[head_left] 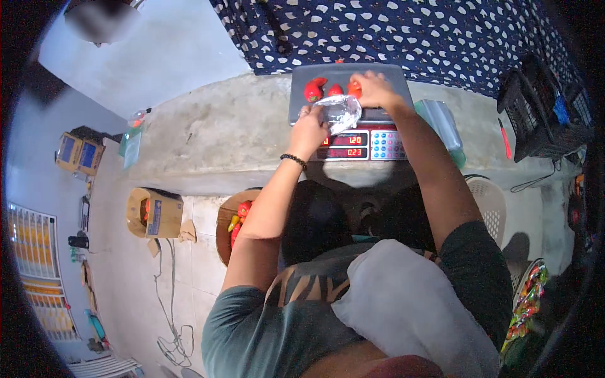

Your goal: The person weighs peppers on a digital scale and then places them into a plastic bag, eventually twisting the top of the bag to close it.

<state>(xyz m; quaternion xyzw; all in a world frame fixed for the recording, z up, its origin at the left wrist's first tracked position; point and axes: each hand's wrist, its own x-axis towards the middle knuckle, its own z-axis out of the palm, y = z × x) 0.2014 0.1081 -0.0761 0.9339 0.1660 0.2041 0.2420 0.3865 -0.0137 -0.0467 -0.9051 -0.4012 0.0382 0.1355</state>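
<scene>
A digital scale with a wide grey tray (pixel 372 116) and lit red digits stands on the concrete counter. Red peppers (pixel 313 91) lie on the tray, one of them (pixel 335 90) partly behind a shiny clear plastic bag (pixel 343 113). My left hand (pixel 309 131), with a dark bead bracelet at the wrist, pinches the bag by its left side over the tray's front. At the right of the tray my right hand (pixel 376 92) closes its fingers around another red pepper (pixel 355 89). Its fingers are slightly blurred.
Stacked clear plastic bags (pixel 441 123) lie right of the scale, near a red-handled tool (pixel 505 140) and a black crate (pixel 535 120). Below the counter are a cardboard box (pixel 154 214), a container of peppers (pixel 225 236) and loose cable (pixel 173 340). A patterned curtain (pixel 403 38) hangs behind.
</scene>
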